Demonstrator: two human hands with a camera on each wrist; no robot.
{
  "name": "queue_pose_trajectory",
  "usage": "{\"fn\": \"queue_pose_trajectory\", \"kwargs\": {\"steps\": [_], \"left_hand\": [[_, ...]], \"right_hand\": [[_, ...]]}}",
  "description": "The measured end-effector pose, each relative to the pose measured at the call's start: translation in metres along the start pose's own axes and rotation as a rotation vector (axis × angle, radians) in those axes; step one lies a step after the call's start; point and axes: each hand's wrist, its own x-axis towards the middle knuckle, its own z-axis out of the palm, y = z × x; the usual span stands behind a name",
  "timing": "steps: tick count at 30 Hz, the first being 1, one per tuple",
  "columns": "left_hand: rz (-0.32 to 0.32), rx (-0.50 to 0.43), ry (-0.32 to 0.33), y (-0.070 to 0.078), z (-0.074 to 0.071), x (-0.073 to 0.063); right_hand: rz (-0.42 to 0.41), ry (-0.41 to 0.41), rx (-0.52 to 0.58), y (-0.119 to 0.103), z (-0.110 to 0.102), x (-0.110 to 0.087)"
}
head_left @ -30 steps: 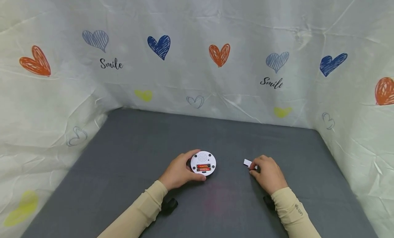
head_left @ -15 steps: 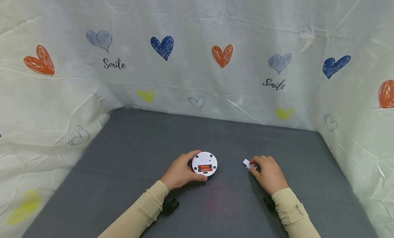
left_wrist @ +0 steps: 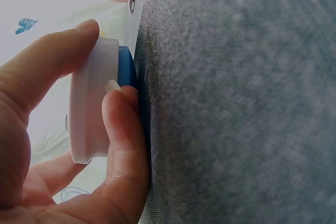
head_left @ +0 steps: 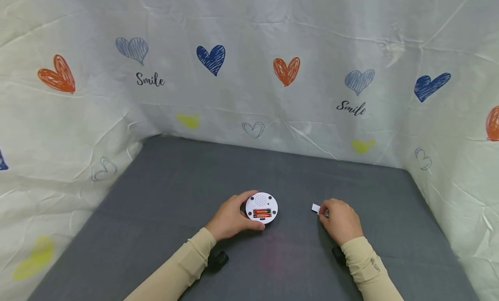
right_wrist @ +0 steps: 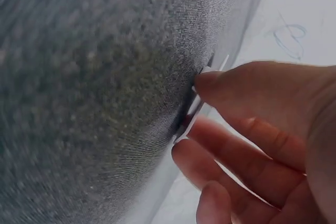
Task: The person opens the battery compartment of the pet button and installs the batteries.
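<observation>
A round white device (head_left: 261, 201) lies on the table with its underside up. Two red batteries (head_left: 262, 213) sit side by side in its uncovered compartment, near a patch of small speaker holes and several dark feet. My left hand (head_left: 233, 218) grips the device by its rim, thumb on the near edge and fingers at the far side. In the left wrist view a blue part (left_wrist: 126, 65) shows beneath the white body. To the right, my right hand (head_left: 342, 222) pinches a small flat white cover (head_left: 315, 208) low at the tabletop. Fingers hide part of it.
A dark grey cloth (head_left: 195, 171) covers the table. White sheeting (head_left: 241, 89) printed with hearts and words hangs behind it and along both sides. Black wrist-camera mounts (head_left: 221, 260) sit under the forearms.
My right fingers shift on the white cover, hiding more of it than half a second ago. The left hand keeps its grip on the device. The head view has moved slightly.
</observation>
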Motion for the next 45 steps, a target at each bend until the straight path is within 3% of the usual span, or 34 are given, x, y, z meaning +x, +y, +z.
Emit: {"fn": "queue_pose_trajectory", "kwargs": {"steps": [5, 14, 19, 45], "left_hand": [[0.002, 0.012, -0.002, 0.000, 0.000, 0.000], [0.025, 0.020, -0.009, 0.003, 0.000, 0.001], [0.040, -0.008, -0.027, 0.004, 0.000, 0.001], [0.030, 0.010, -0.001, 0.004, -0.003, -0.002]], "right_hand": [[-0.071, -0.006, 0.015, -0.013, 0.000, -0.002], [-0.384, 0.107, 0.052, -0.075, -0.002, -0.002], [-0.506, 0.109, 0.068, -0.100, 0.002, -0.004], [-0.561, 0.172, 0.034, -0.116, 0.030, -0.003]]}}
